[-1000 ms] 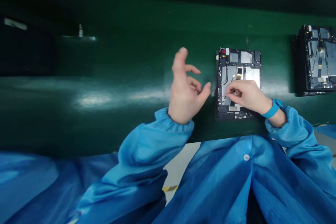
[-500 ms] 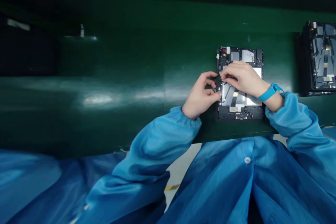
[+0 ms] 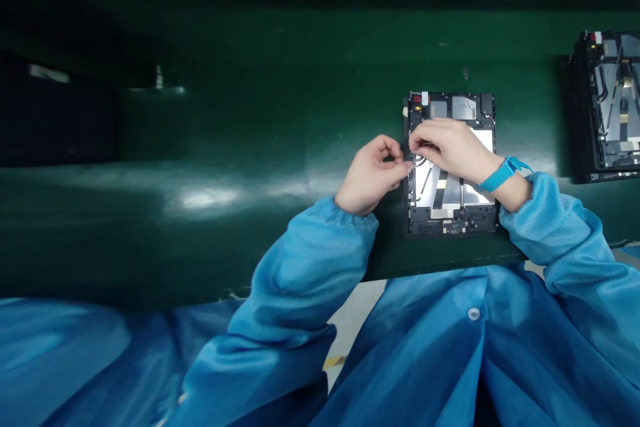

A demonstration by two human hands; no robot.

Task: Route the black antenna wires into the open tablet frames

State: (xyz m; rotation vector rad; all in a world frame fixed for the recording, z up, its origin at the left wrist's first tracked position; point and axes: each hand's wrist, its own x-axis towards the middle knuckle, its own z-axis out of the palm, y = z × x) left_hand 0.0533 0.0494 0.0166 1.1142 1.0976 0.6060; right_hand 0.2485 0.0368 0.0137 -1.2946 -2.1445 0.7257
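An opened tablet-like device [image 3: 453, 211] lies flat on the green bench, with black frame, silver plates, dark ribbon cables and small boards showing. My right hand [image 3: 453, 147] reaches across it from the right. Its thumb and fingers are pinched together at the upper part of the left edge; whatever is between the fingertips is too small to name. My left hand [image 3: 373, 172] is beside that same edge, its fingers curled in and its thumb tip at the device's rim. Anything in its fingertips cannot be made out.
More opened devices of the same kind are stacked [image 3: 613, 107] at the right. A dark box-like object [image 3: 55, 120] sits at the far left of the green bench [image 3: 240, 120]. Blue cloth of another garment [image 3: 60, 347] shows at the lower left.
My left fingers have curled in from a spread pose, and the hand is slightly higher on the edge. My right hand keeps its pinch. The whole view has shifted a little.
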